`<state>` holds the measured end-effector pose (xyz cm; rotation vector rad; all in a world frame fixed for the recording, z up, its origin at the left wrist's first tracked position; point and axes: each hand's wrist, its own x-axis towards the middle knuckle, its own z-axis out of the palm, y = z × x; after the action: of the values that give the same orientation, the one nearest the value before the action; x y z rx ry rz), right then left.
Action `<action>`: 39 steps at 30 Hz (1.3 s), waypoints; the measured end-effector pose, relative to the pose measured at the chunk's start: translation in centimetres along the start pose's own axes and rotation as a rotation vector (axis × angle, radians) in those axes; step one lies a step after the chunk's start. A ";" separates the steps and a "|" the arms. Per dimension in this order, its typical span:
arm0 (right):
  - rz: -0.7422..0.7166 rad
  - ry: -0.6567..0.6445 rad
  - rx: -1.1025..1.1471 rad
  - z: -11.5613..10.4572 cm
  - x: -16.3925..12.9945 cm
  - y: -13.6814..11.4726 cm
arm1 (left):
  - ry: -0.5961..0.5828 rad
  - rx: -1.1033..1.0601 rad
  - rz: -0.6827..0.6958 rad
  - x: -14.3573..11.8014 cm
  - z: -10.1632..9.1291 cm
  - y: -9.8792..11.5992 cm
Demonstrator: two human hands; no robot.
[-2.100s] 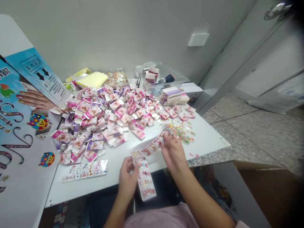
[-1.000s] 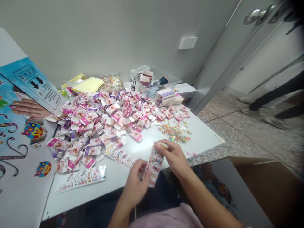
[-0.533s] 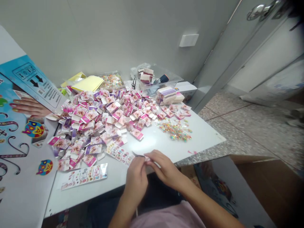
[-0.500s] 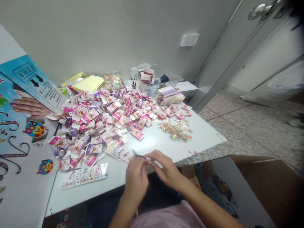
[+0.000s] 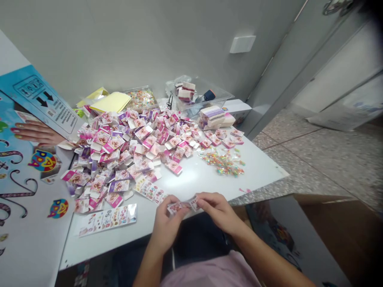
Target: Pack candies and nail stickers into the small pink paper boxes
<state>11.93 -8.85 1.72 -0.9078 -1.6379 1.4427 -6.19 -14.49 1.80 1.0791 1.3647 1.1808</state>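
Observation:
My left hand pinches a small printed carton above the table's front edge. Close beside it, my right hand grips a small folded printed leaflet at the carton's right end. Whether the leaflet touches the carton or reaches inside it I cannot tell. Just beyond the left hand lies a flat printed strip. A stack of similar strips lies farther left. A large heap of small pink and purple cartons spreads over the table, many with flaps raised.
Small clear bags of coloured beads lie on the white table. Behind them are leaflet bundles, a clear tray and a bead-filled tray. A large printed box stands left; an open carton sits right.
My hands have moved slightly apart, and the carton and leaflet now face the camera more openly. The view has shifted a little.

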 end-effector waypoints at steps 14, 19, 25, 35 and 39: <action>0.039 0.028 0.070 -0.5 0.1 0.6 | -0.065 -0.129 -0.049 -0.5 0.9 1.3; 0.046 0.114 0.243 -0.1 0.1 1.3 | 0.086 0.102 0.026 -0.6 0.7 1.3; 0.265 0.033 0.439 0.9 -0.2 1.0 | 0.195 0.178 0.267 -0.5 1.3 0.7; 0.241 -0.246 0.381 1.8 -0.4 0.6 | 0.059 -0.250 0.125 -0.7 -0.5 2.8; 0.101 -0.130 0.177 3.3 -0.4 0.0 | 0.167 -0.236 0.119 -0.8 -0.1 2.9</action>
<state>9.24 -10.71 1.46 -0.8204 -1.5458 1.7187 -6.20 -14.89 4.79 0.9190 1.2616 1.5072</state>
